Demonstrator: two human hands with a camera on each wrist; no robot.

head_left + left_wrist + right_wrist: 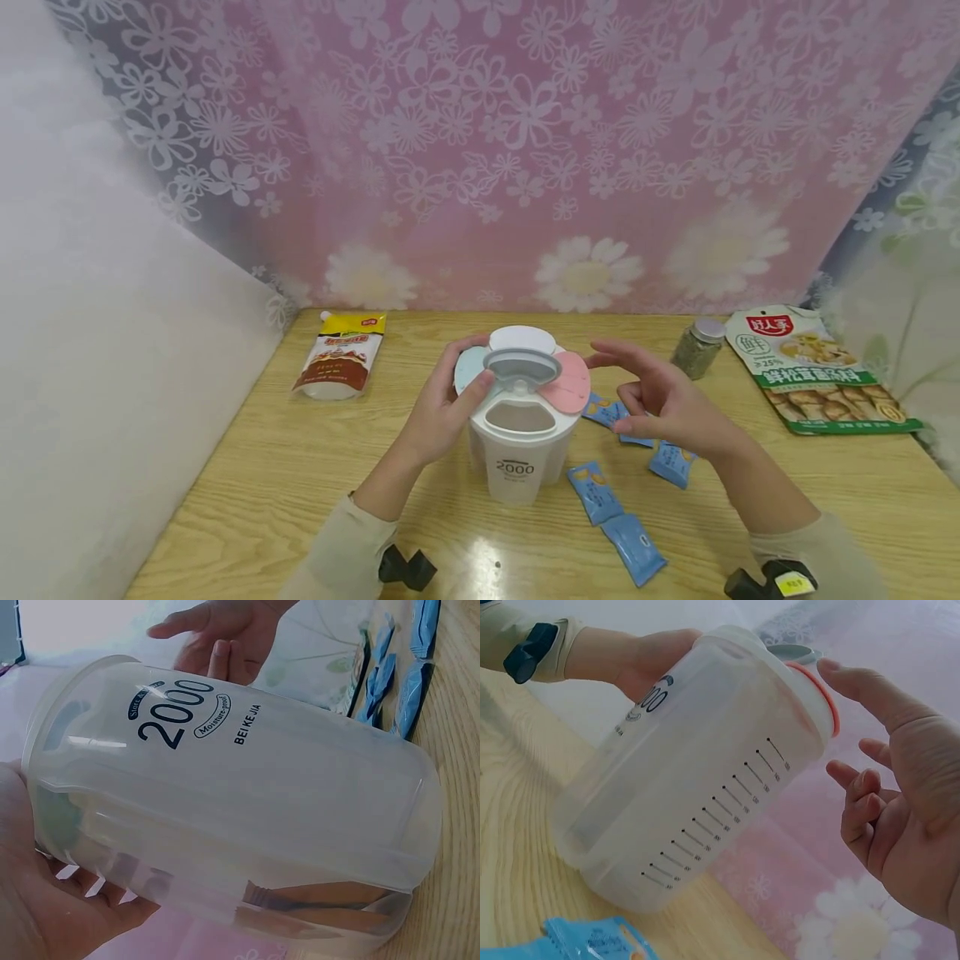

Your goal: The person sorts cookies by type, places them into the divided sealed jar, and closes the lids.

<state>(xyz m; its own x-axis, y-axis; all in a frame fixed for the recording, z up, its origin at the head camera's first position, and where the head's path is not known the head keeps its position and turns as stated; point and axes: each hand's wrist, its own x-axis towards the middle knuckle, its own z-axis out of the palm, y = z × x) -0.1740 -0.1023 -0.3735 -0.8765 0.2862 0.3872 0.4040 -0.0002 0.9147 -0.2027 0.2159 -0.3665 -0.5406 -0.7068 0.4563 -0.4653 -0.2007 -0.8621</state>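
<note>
A translucent storage container point(517, 467) marked 2000 stands upright on the table; its top has a blue lid, a pink lid point(566, 383) and white parts. The front lid point(522, 367) is flipped up, baring the opening below. My left hand point(447, 408) grips the container's left side near the top, thumb over the blue lid point(469, 367). My right hand point(663, 400) is beside the pink lid, index finger stretched toward its edge and holding nothing; whether the fingertip touches cannot be told. Brownish packets point(322, 900) show through the wall in the left wrist view.
Several blue snack packets point(596, 493) lie right of the container. Farther right are a spice jar point(699, 348) and a green-and-white seasoning bag point(817, 371). A yellow-and-brown pouch point(341, 357) lies at the back left. A floral curtain point(510, 167) hangs behind the table.
</note>
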